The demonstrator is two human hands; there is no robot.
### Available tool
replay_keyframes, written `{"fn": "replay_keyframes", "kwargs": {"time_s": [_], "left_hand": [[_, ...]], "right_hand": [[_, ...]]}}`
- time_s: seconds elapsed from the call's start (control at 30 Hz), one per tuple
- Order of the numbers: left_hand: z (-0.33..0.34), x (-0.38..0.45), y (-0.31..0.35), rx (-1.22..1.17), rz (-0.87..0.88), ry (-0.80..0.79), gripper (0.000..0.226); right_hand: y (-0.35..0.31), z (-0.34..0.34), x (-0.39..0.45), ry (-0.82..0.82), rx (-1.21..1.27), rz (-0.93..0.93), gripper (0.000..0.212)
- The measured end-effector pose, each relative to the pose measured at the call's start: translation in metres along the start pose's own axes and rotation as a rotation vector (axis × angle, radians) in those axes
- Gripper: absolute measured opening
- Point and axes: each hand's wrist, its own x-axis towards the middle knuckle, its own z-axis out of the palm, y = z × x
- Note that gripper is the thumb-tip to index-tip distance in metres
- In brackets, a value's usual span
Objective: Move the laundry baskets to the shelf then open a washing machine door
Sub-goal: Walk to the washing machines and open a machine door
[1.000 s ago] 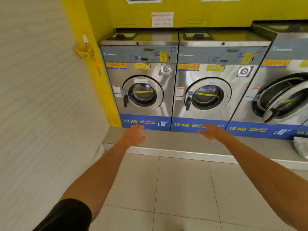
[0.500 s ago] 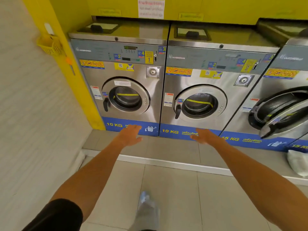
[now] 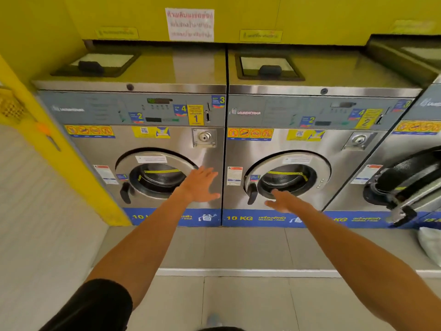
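Both hands have risen from the blue base strip to door height as I close on the washers. At frame centre my left hand (image 3: 199, 186) spreads wide and empty beside door 1 (image 3: 156, 174); my right hand (image 3: 284, 203), also wide and empty, hovers under door 2 (image 3: 287, 179). Best move, I judge: hook its black handle (image 3: 252, 194), left of the glass, and pull outward.

washers (image 3: 148, 177) on raised tiled step (image 3: 238, 247)
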Motion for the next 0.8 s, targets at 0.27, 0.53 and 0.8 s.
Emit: {"fn": "replay_keyframes", "kwargs": {"time_s": [0.27,0.53,0.8], "left_hand": [[-0.015,0.105,-0.02,0.143,0.121,-0.057,0.089],[-0.027,0.195,-0.02,0.412,0.264,-0.041,0.079],[-0.011,0.232,-0.032,0.556,0.409,-0.096,0.066]], "right_hand": [[-0.019,-0.001,0.08,0.052,0.175,-0.014,0.057],[-0.006,-0.001,0.177,0.008,0.424,0.115,0.052],[0.009,0.019,0.255,-0.128,0.474,0.201,0.044]]}}
